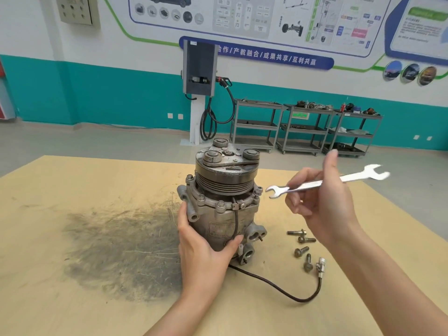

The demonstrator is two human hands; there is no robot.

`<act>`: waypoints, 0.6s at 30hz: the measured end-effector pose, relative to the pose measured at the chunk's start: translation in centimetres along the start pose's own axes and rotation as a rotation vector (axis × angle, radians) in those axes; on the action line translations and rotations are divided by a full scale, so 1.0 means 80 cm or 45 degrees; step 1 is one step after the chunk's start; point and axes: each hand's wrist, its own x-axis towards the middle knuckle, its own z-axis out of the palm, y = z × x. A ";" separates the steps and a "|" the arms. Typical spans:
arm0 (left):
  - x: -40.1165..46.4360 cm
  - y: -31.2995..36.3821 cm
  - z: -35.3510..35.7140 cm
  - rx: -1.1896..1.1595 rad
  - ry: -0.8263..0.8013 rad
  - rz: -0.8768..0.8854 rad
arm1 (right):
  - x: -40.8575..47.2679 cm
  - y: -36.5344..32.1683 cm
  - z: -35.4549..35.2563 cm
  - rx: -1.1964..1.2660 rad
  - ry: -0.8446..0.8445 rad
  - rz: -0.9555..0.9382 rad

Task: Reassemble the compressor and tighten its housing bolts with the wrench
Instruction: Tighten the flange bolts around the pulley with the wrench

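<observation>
Compressor (224, 200) upright mid-tabletop (72, 299), pulley end up, steadied by left hand (201, 248) with fingers wrapped round the lower housing. Wrench (327, 181) aloft just right of the flange, pinched mid-shaft by right hand (322, 202), forefinger raised, open end near the bolts (220, 204) without touching.

Risks, as judged: loose mid-shaft pinch, so a slipping or dropped wrench; poorly seated end, so rounded bolt heads; tall body tipping under torque if the left grip slackens; cable (278, 282) snagged by a forearm.

Four loose bolts (301, 248) beside the base, purpose unclear. Far flange side hidden. Bolt tightness unreadable. Label illegible. Far wrench end blurred.
</observation>
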 end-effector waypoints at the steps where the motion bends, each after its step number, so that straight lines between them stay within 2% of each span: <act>1: 0.000 0.001 0.000 0.000 -0.001 -0.002 | 0.009 0.004 0.000 0.028 0.008 0.071; 9: -0.001 0.000 -0.001 -0.001 -0.012 -0.018 | 0.046 0.026 0.003 0.118 0.048 0.292; 18: 0.000 0.001 0.000 0.006 -0.002 -0.016 | 0.062 0.026 0.004 0.143 -0.174 0.566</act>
